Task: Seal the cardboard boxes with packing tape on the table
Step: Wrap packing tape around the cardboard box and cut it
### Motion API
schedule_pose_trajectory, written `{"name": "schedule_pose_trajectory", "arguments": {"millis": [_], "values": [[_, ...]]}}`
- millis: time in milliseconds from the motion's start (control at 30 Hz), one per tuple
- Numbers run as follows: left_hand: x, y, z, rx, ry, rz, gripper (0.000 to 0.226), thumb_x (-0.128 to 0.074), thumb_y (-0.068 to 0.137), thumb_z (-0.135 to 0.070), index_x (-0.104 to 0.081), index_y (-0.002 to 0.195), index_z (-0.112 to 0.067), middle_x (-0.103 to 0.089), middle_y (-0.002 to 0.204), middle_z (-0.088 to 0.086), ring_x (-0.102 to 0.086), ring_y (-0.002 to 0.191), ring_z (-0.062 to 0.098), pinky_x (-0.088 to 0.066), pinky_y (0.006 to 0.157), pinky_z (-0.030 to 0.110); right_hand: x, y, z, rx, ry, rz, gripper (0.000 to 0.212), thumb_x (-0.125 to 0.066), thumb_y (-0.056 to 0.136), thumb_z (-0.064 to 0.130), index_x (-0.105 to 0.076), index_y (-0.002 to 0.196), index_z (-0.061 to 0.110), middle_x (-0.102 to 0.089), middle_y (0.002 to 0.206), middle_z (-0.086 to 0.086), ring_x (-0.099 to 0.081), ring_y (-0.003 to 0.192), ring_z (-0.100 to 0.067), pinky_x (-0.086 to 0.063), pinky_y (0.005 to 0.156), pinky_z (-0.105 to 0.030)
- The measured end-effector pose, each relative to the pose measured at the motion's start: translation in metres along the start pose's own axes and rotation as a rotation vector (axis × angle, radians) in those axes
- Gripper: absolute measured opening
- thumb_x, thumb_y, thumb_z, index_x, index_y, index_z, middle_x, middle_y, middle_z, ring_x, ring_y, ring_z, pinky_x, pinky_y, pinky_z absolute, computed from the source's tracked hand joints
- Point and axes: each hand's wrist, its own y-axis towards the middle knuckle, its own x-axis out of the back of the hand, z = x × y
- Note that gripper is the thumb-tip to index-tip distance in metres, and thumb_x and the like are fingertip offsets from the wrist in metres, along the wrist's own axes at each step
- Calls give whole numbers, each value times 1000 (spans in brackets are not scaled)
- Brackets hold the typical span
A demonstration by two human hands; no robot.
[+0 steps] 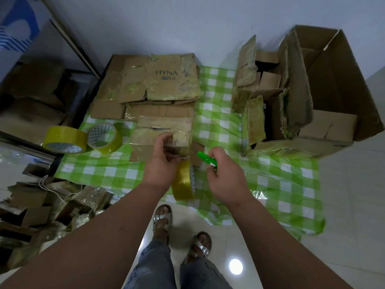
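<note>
Head view: left hand pinches tape strip against box; right hand grips cutter. Box light, stiff; steady by corner. Roll hangs.

Left hand grips small box; right hand holds green cutter.

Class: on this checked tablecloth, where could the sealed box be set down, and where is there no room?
Free: the checked cloth between the flattened HYNA cardboard and the open cartons; also the near right cloth, below those cartons. Crowded: the left edge with two tape rolls, and the centre around the small box.
</note>
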Motion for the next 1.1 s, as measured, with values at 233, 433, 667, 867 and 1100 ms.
{"name": "schedule_pose_trajectory", "arguments": {"millis": [233, 433, 667, 867, 1100], "values": [[7, 5, -3, -2, -56, 38, 67, -70, 82, 4, -50, 119, -48, -65, 93, -10, -61, 78, 8, -51, 75, 23, 0, 10, 9, 166, -143, 98, 24, -48, 98, 22, -56, 120, 19, -54, 99, -5, -52, 90, -27, -43, 69, -37], [13, 9, -9, 17, 57, 160, 80, -71, 82, -1, -37, 143, -40, -59, 73, 2, -54, 64, 9, -42, 60, 14, -3, 8, 14, 164, -235, 59, 20, -52, 95, 21, -60, 112, 17, -53, 94, -6, -53, 88, -30, -45, 64, -37], [14, 9, -10, 48, 65, 177, 84, -74, 81, -4, -35, 143, -45, -65, 76, 5, -59, 69, 11, -51, 71, 27, 1, 16, 23, 109, -315, 98, 22, -46, 99, 23, -59, 116, 18, -51, 99, -4, -51, 94, -27, -46, 67, -36], [13, 8, -13, 46, 63, 168, 81, -73, 81, -5, -36, 143, -41, -62, 77, 5, -54, 65, 10, -48, 63, 20, 2, 24, 29, 123, -365, 137, 23, -47, 99, 22, -61, 116, 18, -48, 94, -4, -52, 94, -29, -44, 65, -33], [11, 11, -9, 45, 54, 176, 87, -77, 78, -8, -34, 144, -43, -60, 74, 8, -58, 69, 13, -50, 75, 31, -2, 29, 32, 108, -416, 151, 23, -50, 98, 20, -62, 118, 22, -43, 91, 0, -51, 93, -26, -34, 62, -30]]}}
